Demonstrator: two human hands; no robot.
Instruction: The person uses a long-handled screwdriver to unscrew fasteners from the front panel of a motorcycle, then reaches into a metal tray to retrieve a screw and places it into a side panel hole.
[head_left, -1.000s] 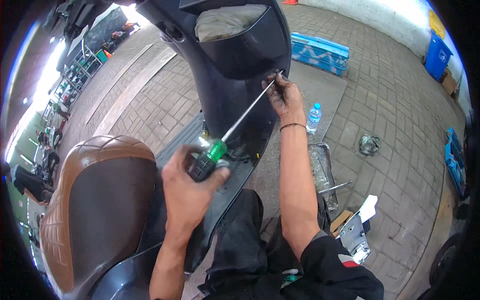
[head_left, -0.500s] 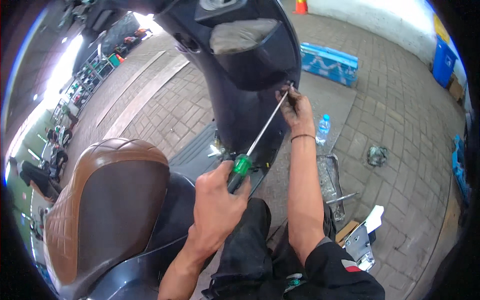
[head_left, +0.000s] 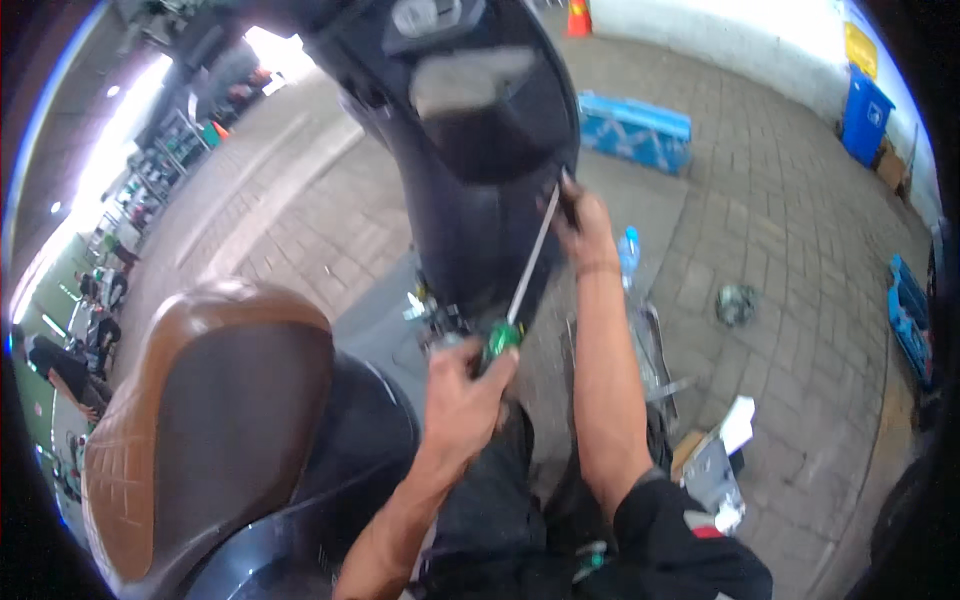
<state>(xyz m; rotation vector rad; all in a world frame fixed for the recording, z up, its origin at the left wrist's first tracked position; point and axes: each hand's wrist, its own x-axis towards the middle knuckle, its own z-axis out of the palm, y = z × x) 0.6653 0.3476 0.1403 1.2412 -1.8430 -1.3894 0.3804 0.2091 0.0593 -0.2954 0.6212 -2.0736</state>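
My left hand (head_left: 465, 400) is wrapped round the green and black handle of a screwdriver (head_left: 535, 262). Its long metal shaft slants up and away to the right edge of a scooter's dark front panel (head_left: 475, 225). Up there my right hand (head_left: 585, 222) has its fingers closed around the shaft's tip end, against the panel edge. Blur and the fingers hide the exact contact and any screw. In the panel's upper part is an open pocket with something pale (head_left: 470, 80) in it. The brown and dark seat (head_left: 235, 410) lies to my left.
Beyond the panel lies a blue toolbox (head_left: 635, 132). Right of my forearm are a water bottle (head_left: 628, 255), a metal tray (head_left: 655, 350) and loose parts (head_left: 712, 478). A crumpled bundle (head_left: 736, 305) sits on the paving. A blue bin (head_left: 866, 118) stands by the wall.
The view has shifted, and the scooter front sits slightly left in it. My left hand with the screwdriver handle has moved a little right, so the shaft stands steeper. My right hand stays at the panel edge.
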